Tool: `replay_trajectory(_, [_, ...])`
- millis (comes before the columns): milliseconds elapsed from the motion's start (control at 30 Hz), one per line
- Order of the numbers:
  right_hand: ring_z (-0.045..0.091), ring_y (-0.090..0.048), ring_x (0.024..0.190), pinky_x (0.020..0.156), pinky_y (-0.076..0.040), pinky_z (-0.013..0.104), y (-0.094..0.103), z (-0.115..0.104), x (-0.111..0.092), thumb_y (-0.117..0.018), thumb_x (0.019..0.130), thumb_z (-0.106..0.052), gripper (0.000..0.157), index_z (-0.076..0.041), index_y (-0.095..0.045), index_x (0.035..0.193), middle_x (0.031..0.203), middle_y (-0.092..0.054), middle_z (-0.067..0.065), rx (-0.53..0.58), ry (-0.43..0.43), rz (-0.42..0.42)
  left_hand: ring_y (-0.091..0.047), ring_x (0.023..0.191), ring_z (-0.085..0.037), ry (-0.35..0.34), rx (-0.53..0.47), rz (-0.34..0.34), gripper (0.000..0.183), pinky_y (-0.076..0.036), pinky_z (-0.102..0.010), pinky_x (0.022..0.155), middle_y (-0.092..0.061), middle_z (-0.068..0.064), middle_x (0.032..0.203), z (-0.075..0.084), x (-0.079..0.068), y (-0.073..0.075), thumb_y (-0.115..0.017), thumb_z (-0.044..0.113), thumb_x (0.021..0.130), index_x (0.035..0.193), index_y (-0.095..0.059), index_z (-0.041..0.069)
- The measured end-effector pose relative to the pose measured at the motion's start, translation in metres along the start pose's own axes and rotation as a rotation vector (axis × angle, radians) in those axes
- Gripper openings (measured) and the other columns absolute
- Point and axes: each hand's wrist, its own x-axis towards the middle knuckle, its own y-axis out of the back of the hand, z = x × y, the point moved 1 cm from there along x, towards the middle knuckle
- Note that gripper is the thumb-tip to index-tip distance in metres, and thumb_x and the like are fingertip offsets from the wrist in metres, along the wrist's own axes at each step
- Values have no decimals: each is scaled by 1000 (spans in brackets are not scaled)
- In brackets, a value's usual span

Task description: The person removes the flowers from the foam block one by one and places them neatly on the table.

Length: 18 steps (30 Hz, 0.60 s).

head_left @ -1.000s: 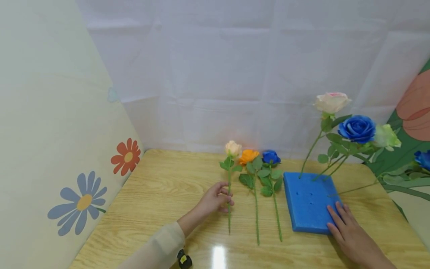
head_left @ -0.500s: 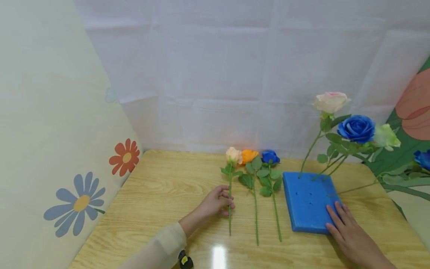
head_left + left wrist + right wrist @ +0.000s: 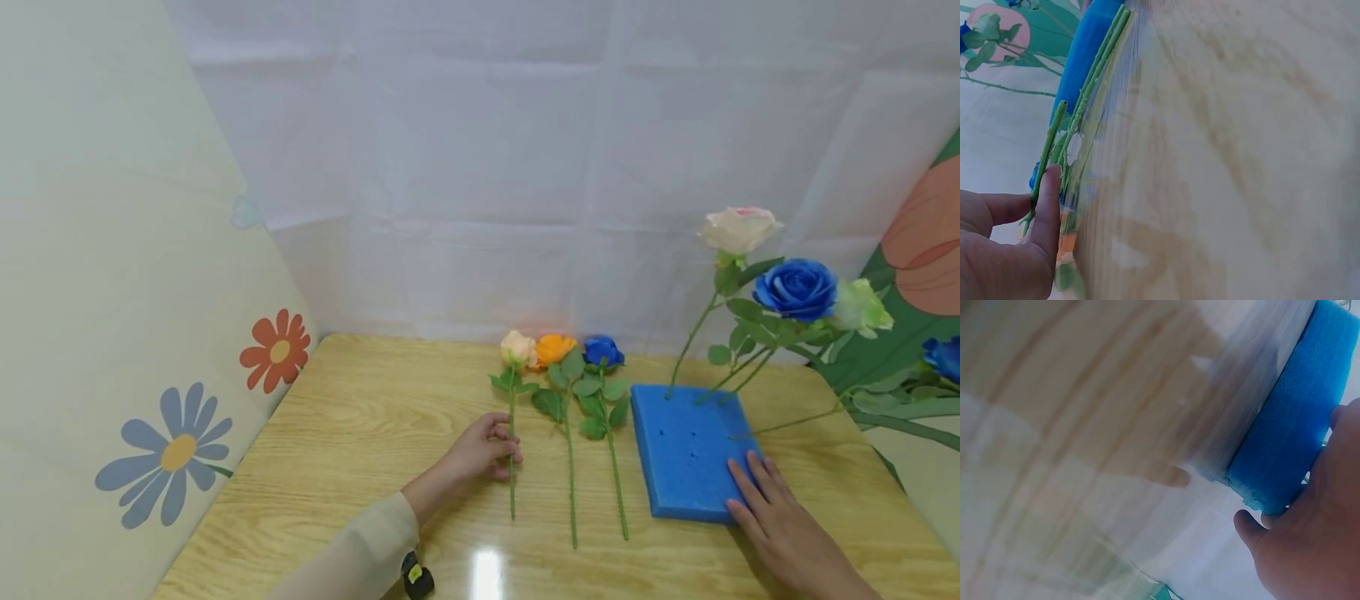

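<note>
My left hand (image 3: 483, 450) pinches the green stem of a peach rose (image 3: 518, 348) between thumb and fingers. In the left wrist view, the held stem (image 3: 1049, 144) passes between the thumb and a finger, its cut end pointing away. To the right lie an orange rose (image 3: 556, 349) and a blue rose (image 3: 603, 351), stems toward the front. My right hand (image 3: 787, 525) rests on the near right corner of a blue foam block (image 3: 675, 479), fingers extended. The right wrist view shows the block's side (image 3: 1291, 419) under that hand (image 3: 1316, 531).
Several roses stand in the block: a pale pink one (image 3: 741, 229), a blue one (image 3: 797, 289) and a whitish-green one (image 3: 862, 306) among them. Another blue rose (image 3: 943, 357) leans far right. Small holes mark the block's top. A white cloth (image 3: 465, 167) hangs behind the wooden table (image 3: 360, 417).
The peach rose's head has dipped slightly toward the front, and my left hand has come a little nearer with it. My right hand and the block have stayed put.
</note>
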Motion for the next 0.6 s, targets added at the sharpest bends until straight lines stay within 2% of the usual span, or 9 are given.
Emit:
replay_trajectory(167, [49,5,151,114,-13,74,0,0,0,-40,111,-38,64,6,-29,156,161,-13,37,-8,-1,4,-68,82,-16,20,-11,4,52,-63,-35,66,-57,-16,112,-2,3,4,-55,-8,98,146,-34,-7])
replay_trajectory(367, [49,5,151,113,-15,74,0,-1,0,-40,111,-38,64,6,-28,156,161,-13,37,-13,-5,2,-68,80,-16,29,33,0,53,-63,-34,63,-58,-17,113,-2,4,8,-55,-6,98,147,-35,-8])
replay_trajectory(600, [49,6,151,115,-10,73,0,-1,-1,-39,111,-38,64,6,-28,156,161,-12,37,-5,-8,2,-68,80,-17,46,77,7,52,-62,-32,59,-58,-18,114,0,3,10,-55,-5,99,148,-37,-7])
